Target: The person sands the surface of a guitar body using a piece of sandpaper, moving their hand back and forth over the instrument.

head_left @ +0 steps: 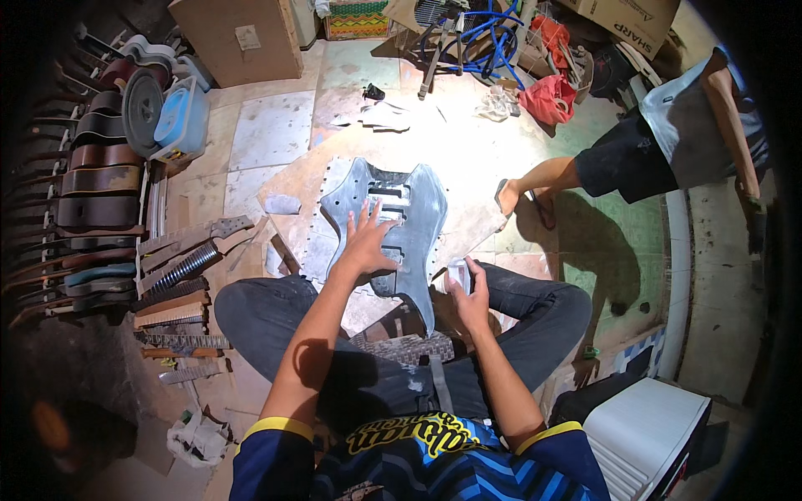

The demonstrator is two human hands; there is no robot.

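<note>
Our left hand (365, 248) is spread flat on the guitar body (426, 221), hiding part of its cavities; the body lies before our lap on a board (296, 175). Our right hand (472, 302) grips a pale piece (457, 272), too covered for us to identify. Glare washes out the far floor (468, 125); another person (697, 125) is cut off above the shoulders.
</note>
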